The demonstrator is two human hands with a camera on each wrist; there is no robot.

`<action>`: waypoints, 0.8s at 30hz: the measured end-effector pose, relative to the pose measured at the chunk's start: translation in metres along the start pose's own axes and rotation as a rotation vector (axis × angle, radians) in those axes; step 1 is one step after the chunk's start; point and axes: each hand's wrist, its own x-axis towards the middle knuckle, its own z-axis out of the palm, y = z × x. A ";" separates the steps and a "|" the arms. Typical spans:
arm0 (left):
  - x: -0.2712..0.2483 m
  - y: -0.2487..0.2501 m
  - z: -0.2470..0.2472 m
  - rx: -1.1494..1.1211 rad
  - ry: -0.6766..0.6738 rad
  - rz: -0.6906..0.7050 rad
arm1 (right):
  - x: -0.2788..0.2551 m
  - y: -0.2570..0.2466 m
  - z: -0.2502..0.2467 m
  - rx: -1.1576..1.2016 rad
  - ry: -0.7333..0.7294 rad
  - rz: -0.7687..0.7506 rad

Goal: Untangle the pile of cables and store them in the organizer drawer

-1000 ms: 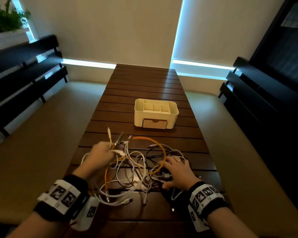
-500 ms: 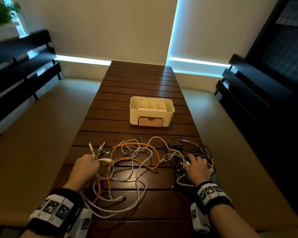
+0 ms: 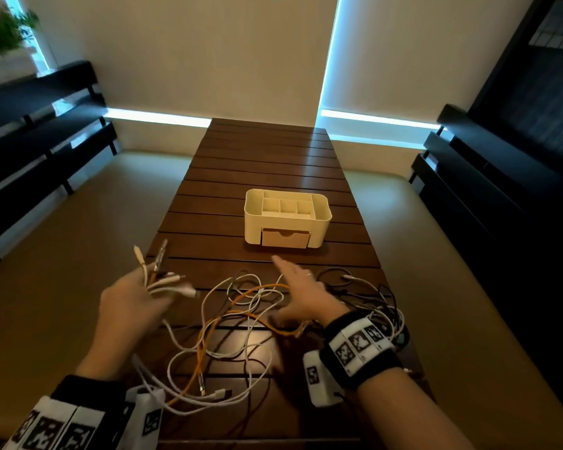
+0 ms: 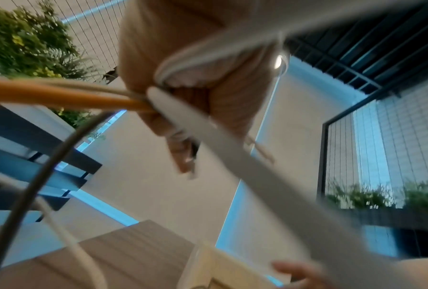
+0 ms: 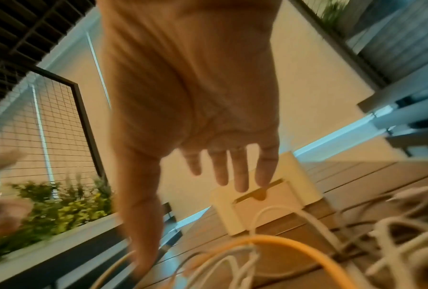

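A tangle of white, orange and dark cables (image 3: 241,323) sprawls over the near part of the wooden table (image 3: 267,157). My left hand (image 3: 134,303) is raised at the table's left edge and grips a bunch of cable ends (image 3: 158,274), whose plugs fan out above my fingers; the left wrist view shows the orange and white cords (image 4: 59,95) running through my fist. My right hand (image 3: 303,293) hovers over the cables with fingers straight, holding nothing. Beyond it stands the white organizer (image 3: 286,219), its small drawer (image 3: 285,238) closed; the right wrist view shows the organizer (image 5: 265,203) past my fingertips (image 5: 240,176).
Dark cables (image 3: 371,297) lie heaped at the table's right edge beside my right wrist. Beige cushioned seats flank the table on both sides, with dark benches (image 3: 39,141) behind. The far half of the table lies beyond the organizer.
My left hand has lifted the bunch of cable ends up and leftward off the table. My right hand has let go of the dark cables and moved forward, fingers stretched out.
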 end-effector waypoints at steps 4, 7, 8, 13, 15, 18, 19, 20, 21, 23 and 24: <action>-0.007 0.036 -0.015 -0.798 0.154 0.010 | 0.011 -0.039 0.033 -0.079 -0.370 -0.241; -0.011 0.063 -0.019 -1.121 0.057 0.016 | 0.003 -0.076 0.071 0.061 -0.401 -0.399; -0.010 0.070 -0.018 -1.167 0.027 0.035 | -0.001 -0.088 0.079 0.112 -0.351 -0.435; -0.003 0.082 -0.024 -1.254 -0.045 0.148 | -0.027 -0.073 0.015 -0.020 -0.162 -0.304; 0.000 0.083 -0.031 -1.256 -0.059 0.192 | -0.044 -0.048 -0.034 -0.069 -0.129 -0.222; -0.001 0.094 -0.023 -1.258 -0.108 0.230 | -0.063 -0.054 -0.074 0.521 0.058 -0.326; -0.003 0.099 -0.018 -1.254 -0.138 0.249 | -0.067 -0.067 -0.075 0.761 0.015 -0.438; -0.003 0.106 -0.014 -1.238 -0.166 0.270 | -0.066 -0.078 -0.070 0.895 -0.054 -0.527; -0.004 0.111 -0.011 -1.213 -0.184 0.291 | -0.065 -0.090 -0.064 0.941 -0.105 -0.591; -0.008 0.121 -0.011 -1.208 -0.192 0.300 | -0.059 -0.106 -0.043 0.963 -0.083 -0.605; -0.006 0.122 -0.015 -1.250 -0.194 0.266 | -0.053 -0.108 -0.034 0.980 -0.079 -0.589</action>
